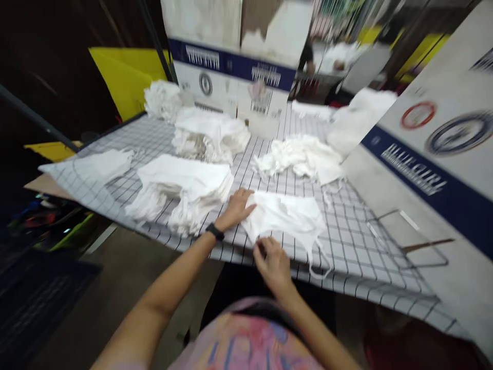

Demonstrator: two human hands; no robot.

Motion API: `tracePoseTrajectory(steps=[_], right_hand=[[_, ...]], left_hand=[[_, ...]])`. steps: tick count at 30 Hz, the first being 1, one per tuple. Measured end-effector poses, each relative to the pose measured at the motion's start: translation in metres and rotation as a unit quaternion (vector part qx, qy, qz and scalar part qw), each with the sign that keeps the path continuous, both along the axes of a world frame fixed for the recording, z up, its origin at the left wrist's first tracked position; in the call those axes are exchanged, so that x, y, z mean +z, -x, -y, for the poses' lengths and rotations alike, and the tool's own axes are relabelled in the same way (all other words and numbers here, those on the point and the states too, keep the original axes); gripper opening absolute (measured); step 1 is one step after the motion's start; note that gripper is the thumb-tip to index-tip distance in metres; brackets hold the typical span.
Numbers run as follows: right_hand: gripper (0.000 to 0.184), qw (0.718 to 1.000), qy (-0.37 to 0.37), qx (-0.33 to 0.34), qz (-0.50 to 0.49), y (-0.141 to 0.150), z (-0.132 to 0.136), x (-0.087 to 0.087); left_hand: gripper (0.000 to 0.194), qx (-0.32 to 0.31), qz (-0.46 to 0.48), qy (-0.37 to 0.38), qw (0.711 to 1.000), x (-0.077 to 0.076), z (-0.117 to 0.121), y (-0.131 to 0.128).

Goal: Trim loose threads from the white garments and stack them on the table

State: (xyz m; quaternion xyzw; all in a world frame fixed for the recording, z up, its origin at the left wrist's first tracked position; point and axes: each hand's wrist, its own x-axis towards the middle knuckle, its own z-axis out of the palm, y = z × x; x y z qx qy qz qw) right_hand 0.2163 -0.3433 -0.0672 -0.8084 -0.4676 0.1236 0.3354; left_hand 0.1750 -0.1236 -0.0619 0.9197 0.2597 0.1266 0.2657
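Observation:
A white camisole (287, 210) lies spread on the grid-patterned tabletop in front of me, its thin straps toward the front edge. My left hand (238, 208) rests on its left edge, fingers stretched out and lying flat. At the near left corner, by a strap, the fingers of my right hand (274, 261) are curled in a pinch on the fabric; the exact grip is partly hidden. Left of my hands sits a stack of similar white garments (188, 177), straps hanging forward. Behind the camisole is a loose heap of white garments (302, 156).
Another white stack (210, 126) and a bunched pile (162, 100) lie farther back left. One white piece (96, 167) lies at the left edge. Printed cardboard boxes wall the back (231, 72) and right side (435, 154). A person's arm (308, 59) shows in the blurred background.

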Motion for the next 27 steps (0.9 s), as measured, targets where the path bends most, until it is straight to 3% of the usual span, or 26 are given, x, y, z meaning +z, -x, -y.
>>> tracePoseTrajectory(steps=[3, 5, 9, 12, 14, 17, 22, 27], right_hand=[[0.020, 0.993, -0.012, -0.024, -0.117, -0.008, -0.008, 0.000], [0.023, 0.976, -0.020, -0.030, -0.213, -0.013, -0.015, 0.002], [0.022, 0.910, -0.013, -0.043, -0.412, -0.015, -0.023, 0.009], [0.027, 0.860, 0.010, -0.046, -0.508, -0.012, -0.022, 0.010], [0.034, 0.845, 0.012, -0.031, -0.534, -0.011, -0.019, 0.010], [0.043, 0.851, 0.012, -0.002, -0.525, -0.009, -0.012, 0.008], [0.052, 0.896, 0.023, 0.056, -0.440, -0.004, 0.015, 0.006], [0.052, 0.886, 0.075, 0.106, -0.445, -0.001, 0.063, 0.017]], left_hand=[[0.051, 0.049, -0.031, 0.018, 0.998, 0.003, -0.010, -0.017], [0.038, 0.066, -0.031, 0.016, 0.997, 0.005, -0.019, -0.029], [0.003, 0.065, -0.037, 0.024, 0.997, 0.009, -0.028, -0.043], [0.006, 0.059, -0.017, 0.020, 0.998, 0.008, -0.029, -0.044], [0.008, 0.059, 0.007, 0.008, 0.998, 0.007, -0.032, -0.045], [0.010, 0.061, 0.047, -0.018, 0.997, 0.008, -0.039, -0.046], [0.016, 0.064, 0.069, -0.035, 0.995, 0.012, -0.049, -0.046], [0.012, 0.068, 0.058, -0.024, 0.996, 0.003, -0.053, -0.045]])
